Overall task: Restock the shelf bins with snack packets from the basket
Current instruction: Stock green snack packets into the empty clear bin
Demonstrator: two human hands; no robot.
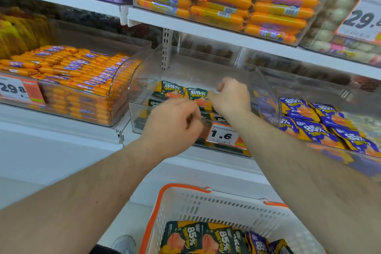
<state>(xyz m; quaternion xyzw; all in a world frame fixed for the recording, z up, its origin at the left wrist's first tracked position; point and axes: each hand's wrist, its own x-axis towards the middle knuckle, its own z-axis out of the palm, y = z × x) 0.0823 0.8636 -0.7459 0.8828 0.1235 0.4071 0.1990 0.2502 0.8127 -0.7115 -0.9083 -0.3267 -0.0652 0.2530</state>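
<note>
Both hands reach into the clear bin [266, 97] at 12 o'clock from the basket [208, 204]. Right hand [231, 95]: fingers curled, pinching the corner of a green packet [199, 97] lying in the bin. Left hand [173, 126]: fingers curled at the bin's front edge; cannot tell what, if anything, it holds. More green packets [198, 237] lie in the basket at 6 o'clock. Purple packets [321, 123] fill the next bin at 3 o'clock.

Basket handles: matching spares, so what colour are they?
Orange, on a white basket, clearest along the handle in the head view.
</note>
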